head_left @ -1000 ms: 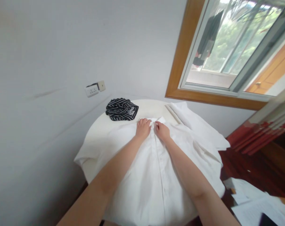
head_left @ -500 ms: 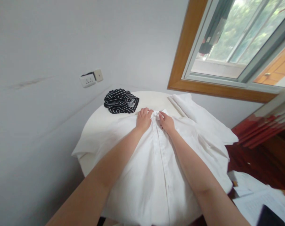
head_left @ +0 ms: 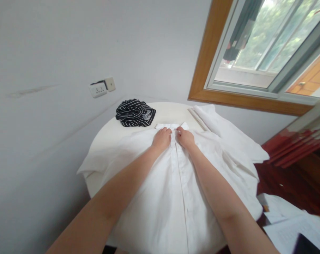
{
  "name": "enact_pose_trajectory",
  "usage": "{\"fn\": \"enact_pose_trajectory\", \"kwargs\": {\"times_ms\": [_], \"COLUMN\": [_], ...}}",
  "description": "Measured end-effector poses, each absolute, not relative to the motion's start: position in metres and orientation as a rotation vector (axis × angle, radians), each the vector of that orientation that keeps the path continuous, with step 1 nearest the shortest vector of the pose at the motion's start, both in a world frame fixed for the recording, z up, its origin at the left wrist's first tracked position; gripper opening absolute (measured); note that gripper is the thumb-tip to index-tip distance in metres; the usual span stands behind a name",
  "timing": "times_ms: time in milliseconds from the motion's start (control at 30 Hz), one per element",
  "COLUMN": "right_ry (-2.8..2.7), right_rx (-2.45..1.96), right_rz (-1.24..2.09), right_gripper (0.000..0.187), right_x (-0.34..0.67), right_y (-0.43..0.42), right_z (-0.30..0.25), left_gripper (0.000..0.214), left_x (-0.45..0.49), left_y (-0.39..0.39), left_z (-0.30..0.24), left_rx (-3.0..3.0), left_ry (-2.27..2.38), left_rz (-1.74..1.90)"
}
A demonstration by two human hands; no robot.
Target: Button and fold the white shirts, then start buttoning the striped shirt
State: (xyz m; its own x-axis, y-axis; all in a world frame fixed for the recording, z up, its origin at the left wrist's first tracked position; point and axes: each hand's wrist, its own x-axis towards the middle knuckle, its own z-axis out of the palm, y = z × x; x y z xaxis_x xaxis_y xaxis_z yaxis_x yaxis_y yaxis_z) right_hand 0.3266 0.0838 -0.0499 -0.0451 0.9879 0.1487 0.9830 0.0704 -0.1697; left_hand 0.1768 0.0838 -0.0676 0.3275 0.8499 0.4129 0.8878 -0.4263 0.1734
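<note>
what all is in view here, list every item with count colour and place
white shirt: 1, white, spread over the table, placket down the middle
round table: 1, cream, by the wall
striped cloth: 1, black and white, bunched at the table's far side
white cloth: 1, white, right of the shirt
wall socket: 1, white, on the wall
window: 1, wooden frame, upper right
papers: several, white, lower right
left hand: on the shirt below the collar
right hand: beside it, fingers curled on the placket

A white button-up shirt (head_left: 175,197) is spread front-up over a round table, collar at twelve o'clock, its button placket running straight toward six o'clock.
</note>
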Motion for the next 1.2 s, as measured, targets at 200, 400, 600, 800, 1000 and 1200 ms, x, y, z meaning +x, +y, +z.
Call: {"fn": "enact_pose_trajectory", "kwargs": {"times_ms": [200,400,600,800,1000,1200], "right_ry": [-2.049,-1.902,-1.853,-1.925,-1.973,-1.823], "right_rx": [-1.951,-1.855,-1.627,-1.579,-1.54,-1.397], "right_rz": [0.049,0.145,0.351,0.377,0.314,0.415], "right_gripper": [0.031,0.025,0.022,0.032,0.031,0.021], "right_x": [0.329,0.337,0.35,0.35,0.35,0.349], "right_y": [0.084,0.086,0.086,0.087,0.088,0.087], "right_z": [-0.052,-0.056,-0.06,-0.061,-0.066,-0.068], "left_gripper": [0.021,0.022,0.019,0.017,0.018,0.025], "left_x": [0.182,0.186,0.187,0.189,0.19,0.202], "left_y": [0.085,0.085,0.086,0.091,0.093,0.088], "left_z": [-0.069,-0.069,-0.065,-0.065,-0.063,-0.059], "left_rx": [-2.455,-2.442,-2.446,-2.434,-2.462,-2.361], "left_ry": [-1.64,-1.665,-1.68,-1.737,-1.768,-1.891], "left_rz": [-0.726,-0.661,-0.664,-0.647,-0.624,-0.528]}}
